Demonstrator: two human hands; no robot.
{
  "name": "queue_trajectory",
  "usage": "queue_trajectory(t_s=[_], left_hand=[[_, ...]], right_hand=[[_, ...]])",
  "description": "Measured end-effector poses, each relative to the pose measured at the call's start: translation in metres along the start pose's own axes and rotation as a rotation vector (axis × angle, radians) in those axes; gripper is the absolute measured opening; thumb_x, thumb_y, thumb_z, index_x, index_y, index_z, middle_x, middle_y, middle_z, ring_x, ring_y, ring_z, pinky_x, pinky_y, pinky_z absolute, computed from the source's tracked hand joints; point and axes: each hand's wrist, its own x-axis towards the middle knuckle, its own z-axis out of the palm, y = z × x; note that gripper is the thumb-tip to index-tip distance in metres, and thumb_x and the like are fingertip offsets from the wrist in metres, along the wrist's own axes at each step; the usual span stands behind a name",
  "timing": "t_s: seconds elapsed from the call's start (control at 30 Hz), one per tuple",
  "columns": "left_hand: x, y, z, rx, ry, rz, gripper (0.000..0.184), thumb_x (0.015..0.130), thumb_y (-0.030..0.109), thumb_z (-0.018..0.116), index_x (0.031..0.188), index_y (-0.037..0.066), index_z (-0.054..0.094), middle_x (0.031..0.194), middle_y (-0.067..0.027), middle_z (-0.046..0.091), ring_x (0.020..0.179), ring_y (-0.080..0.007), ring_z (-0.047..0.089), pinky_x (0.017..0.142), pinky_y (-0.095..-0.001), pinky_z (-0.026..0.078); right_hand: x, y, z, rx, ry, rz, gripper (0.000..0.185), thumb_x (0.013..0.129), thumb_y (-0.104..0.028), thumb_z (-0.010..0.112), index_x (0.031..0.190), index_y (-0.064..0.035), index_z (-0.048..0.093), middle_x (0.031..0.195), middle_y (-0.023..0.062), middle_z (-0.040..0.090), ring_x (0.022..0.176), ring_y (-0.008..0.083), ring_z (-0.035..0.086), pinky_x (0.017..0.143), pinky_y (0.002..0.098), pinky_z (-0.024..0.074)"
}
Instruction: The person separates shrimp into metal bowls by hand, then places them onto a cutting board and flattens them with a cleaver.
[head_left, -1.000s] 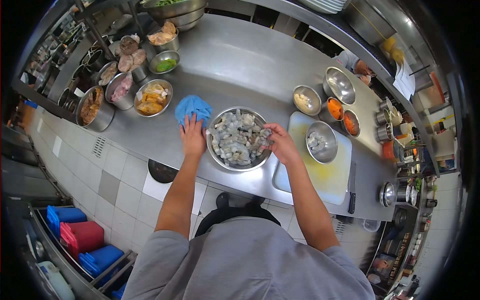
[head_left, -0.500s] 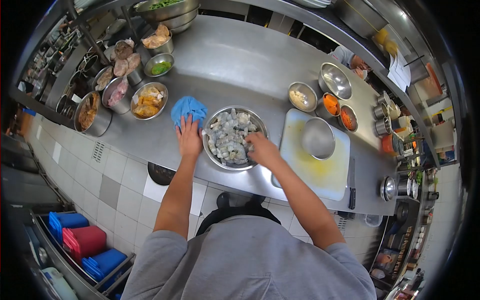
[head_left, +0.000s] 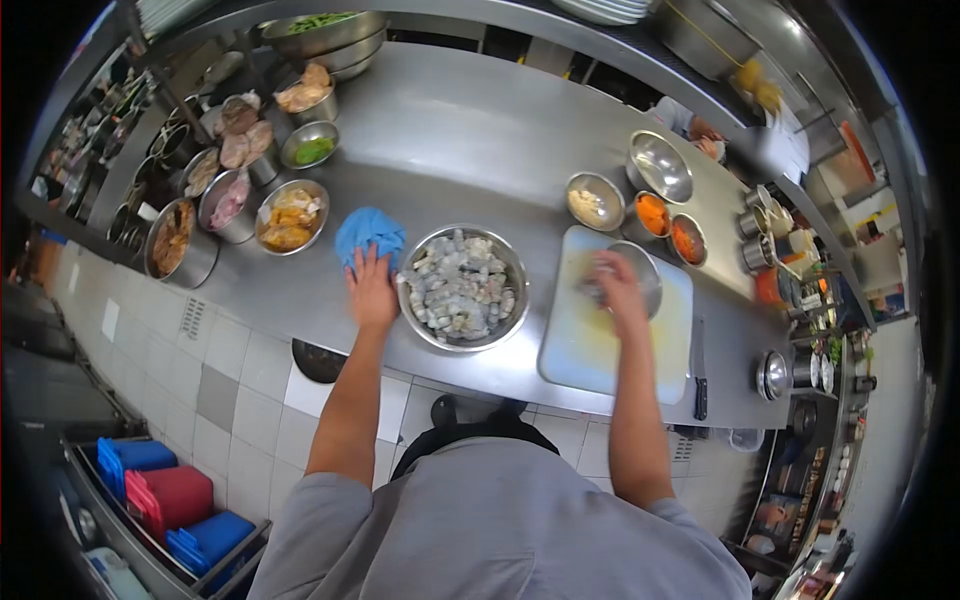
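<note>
My left hand [head_left: 372,292] lies spread on the steel table, fingertips on a crumpled blue cloth [head_left: 369,235]. Right beside it stands a large steel bowl [head_left: 463,288] full of peeled grey shrimp pieces. My right hand [head_left: 617,285], smeared by motion, is over the left side of a smaller steel bowl [head_left: 650,280] on a white cutting board [head_left: 570,360] with yellow stains. Its fingers are curled, and whether they hold anything is too blurred to tell.
A knife [head_left: 701,385] lies right of the board. Bowls of chopped garlic [head_left: 594,204] and carrot [head_left: 687,240] stand behind it. Containers of meat [head_left: 180,240] line the left side. A co-worker's hands [head_left: 708,138] show across the table.
My right hand first lifted from the shrimp bowl's right edge, reached inside it, then moved right to the small bowl. That bowl was emptied of its shrimp pieces. My left hand stayed at the cloth.
</note>
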Motion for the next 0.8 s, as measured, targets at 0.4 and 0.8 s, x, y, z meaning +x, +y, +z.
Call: queue_trajectory(t_s=[0.4, 0.8], left_hand=[[-0.001, 0.006, -0.006, -0.019, 0.02, -0.009, 0.038, 0.095, 0.023, 0.06, 0.132, 0.015, 0.061, 0.158, -0.0081, 0.04, 0.151, -0.034, 0.027, 0.121, -0.0606, 0.02], [0.0, 0.005, -0.007, -0.018, 0.046, -0.014, 0.038, 0.094, 0.021, 0.061, 0.131, 0.015, 0.061, 0.157, -0.008, 0.042, 0.151, -0.0334, 0.027, 0.122, -0.0594, 0.019]], right_hand=[[-0.028, -0.012, 0.074, -0.356, -0.395, -0.279, 0.031, 0.087, -0.012, 0.073, 0.116, -0.0033, 0.069, 0.105, 0.014, 0.072, 0.094, 0.0224, 0.069, 0.083, 0.0344, 0.0548], [-0.051, 0.027, 0.176, -0.734, -0.583, -0.426, 0.03, 0.081, -0.022, 0.078, 0.103, -0.0069, 0.063, 0.112, 0.0181, 0.064, 0.108, 0.0393, 0.062, 0.092, 0.0474, 0.051]])
